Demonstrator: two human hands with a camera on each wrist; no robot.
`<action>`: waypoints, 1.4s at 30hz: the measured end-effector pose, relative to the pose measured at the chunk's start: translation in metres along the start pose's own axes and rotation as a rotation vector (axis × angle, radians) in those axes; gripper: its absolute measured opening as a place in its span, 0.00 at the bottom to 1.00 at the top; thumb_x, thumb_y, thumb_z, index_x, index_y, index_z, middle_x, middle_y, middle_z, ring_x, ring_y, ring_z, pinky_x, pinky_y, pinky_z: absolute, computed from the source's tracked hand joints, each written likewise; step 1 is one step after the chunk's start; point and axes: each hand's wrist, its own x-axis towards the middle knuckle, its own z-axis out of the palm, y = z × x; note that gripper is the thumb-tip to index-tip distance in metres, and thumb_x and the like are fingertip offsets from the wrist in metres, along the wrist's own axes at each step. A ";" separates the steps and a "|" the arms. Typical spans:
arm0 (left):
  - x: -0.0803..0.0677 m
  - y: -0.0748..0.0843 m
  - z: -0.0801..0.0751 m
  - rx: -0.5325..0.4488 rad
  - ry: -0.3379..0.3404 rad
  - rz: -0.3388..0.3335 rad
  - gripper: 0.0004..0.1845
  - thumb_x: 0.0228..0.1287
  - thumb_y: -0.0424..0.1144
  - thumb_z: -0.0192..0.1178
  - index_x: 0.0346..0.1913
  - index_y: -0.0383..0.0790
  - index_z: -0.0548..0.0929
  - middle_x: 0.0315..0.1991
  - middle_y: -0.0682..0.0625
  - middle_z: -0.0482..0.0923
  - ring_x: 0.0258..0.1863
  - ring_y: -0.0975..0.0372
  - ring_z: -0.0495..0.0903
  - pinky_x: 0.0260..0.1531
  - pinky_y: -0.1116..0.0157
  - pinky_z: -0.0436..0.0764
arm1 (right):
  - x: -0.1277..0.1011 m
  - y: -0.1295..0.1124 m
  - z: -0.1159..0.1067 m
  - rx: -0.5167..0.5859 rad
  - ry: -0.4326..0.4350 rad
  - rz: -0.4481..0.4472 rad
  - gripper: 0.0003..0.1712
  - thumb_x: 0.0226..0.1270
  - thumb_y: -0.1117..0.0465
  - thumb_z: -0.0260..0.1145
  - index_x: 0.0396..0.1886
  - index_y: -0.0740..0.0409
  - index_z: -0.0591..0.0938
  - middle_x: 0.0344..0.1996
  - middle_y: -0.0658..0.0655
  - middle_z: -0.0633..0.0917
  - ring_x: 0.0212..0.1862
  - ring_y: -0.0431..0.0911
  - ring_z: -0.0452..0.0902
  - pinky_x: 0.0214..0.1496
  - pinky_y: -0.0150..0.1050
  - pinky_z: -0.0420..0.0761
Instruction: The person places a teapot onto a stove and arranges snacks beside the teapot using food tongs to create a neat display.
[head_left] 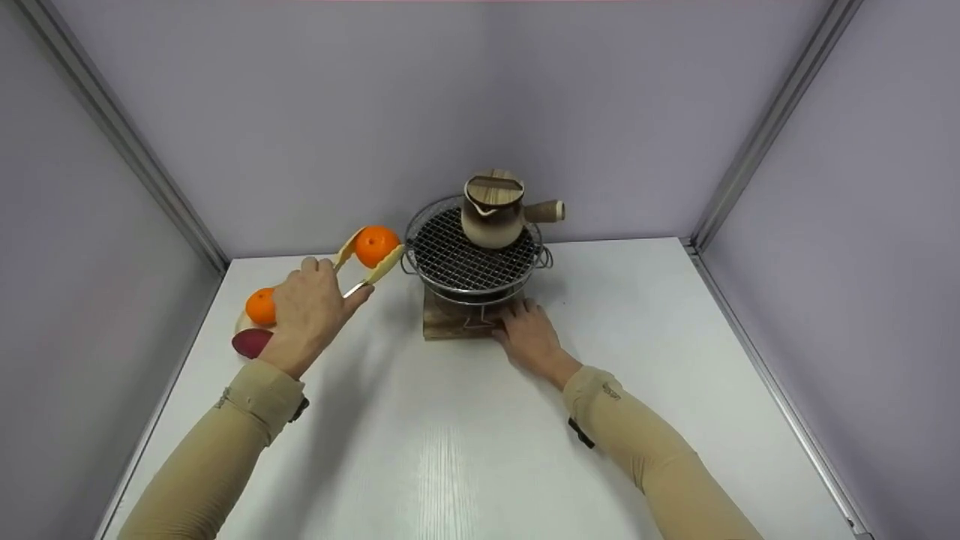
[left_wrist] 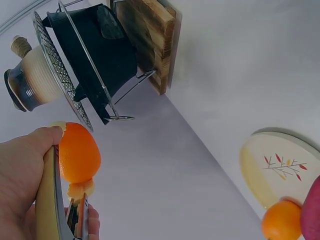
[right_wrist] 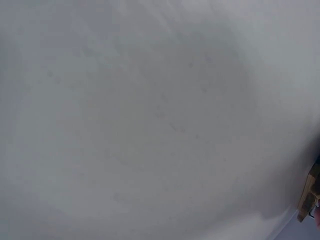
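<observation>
My left hand (head_left: 309,307) grips a pair of tongs (left_wrist: 46,192) with pale yellow scalloped tips. An orange (head_left: 376,246) is clasped between those tips, raised left of the round wire grill rack (head_left: 469,266). On the rack stands a small brown-and-cream pot (head_left: 491,225) with a wooden lid and a side handle. Beneath the dark stove (left_wrist: 92,47) lies a wooden board (head_left: 444,322). My right hand (head_left: 534,339) holds this board by its front right corner, the thumb at the front edge. In the right wrist view, only a sliver of the board shows at the lower right.
At the left of the white table (head_left: 420,420), a cream plate (left_wrist: 262,165) with a leaf pattern carries another orange (head_left: 261,307) and a dark red oval item (head_left: 252,343). Grey-white panels (head_left: 337,112) stand behind and at both sides.
</observation>
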 end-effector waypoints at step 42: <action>0.070 0.050 0.007 0.026 -0.016 0.066 0.43 0.70 0.67 0.73 0.54 0.22 0.87 0.46 0.32 0.83 0.46 0.36 0.87 0.44 0.39 0.90 | 0.001 0.002 -0.001 0.021 -0.006 0.014 0.27 0.87 0.46 0.65 0.70 0.60 0.81 0.67 0.66 0.82 0.65 0.63 0.77 0.67 0.60 0.81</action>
